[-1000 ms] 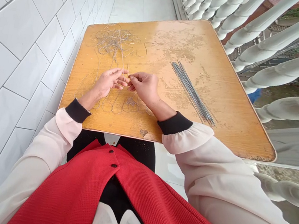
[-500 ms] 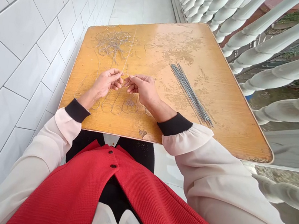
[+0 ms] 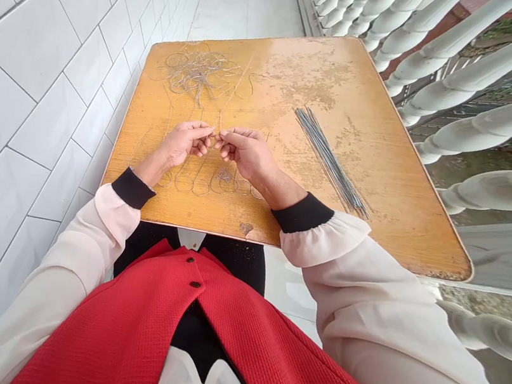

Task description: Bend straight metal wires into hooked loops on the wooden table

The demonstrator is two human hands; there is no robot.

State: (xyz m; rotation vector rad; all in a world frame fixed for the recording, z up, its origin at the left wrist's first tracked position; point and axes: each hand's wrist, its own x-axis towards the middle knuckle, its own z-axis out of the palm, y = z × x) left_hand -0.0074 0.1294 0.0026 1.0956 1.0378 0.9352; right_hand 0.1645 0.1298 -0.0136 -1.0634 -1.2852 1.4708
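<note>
Wooden table [image 3: 399,232] between tiled wall [image 3: 54,59] and white balusters [image 3: 486,130]: thin wire [image 3: 240,80] swung over to the right.
Head view: left hand [image 3: 189,143] and right hand [image 3: 245,152] have drawn closer, fingertips almost meeting, both pinched at the thin wire's near end, above the table. Its free end leaned left a second ago and now slants to the upper right, so it is probably being turned or bent at the pinch; the near end's shape is too small to tell. Under the hands lie looped wires [image 3: 198,194], beyond them a wire tangle [image 3: 196,74], and well to the right a bundle of straight wires [image 3: 330,161].
</note>
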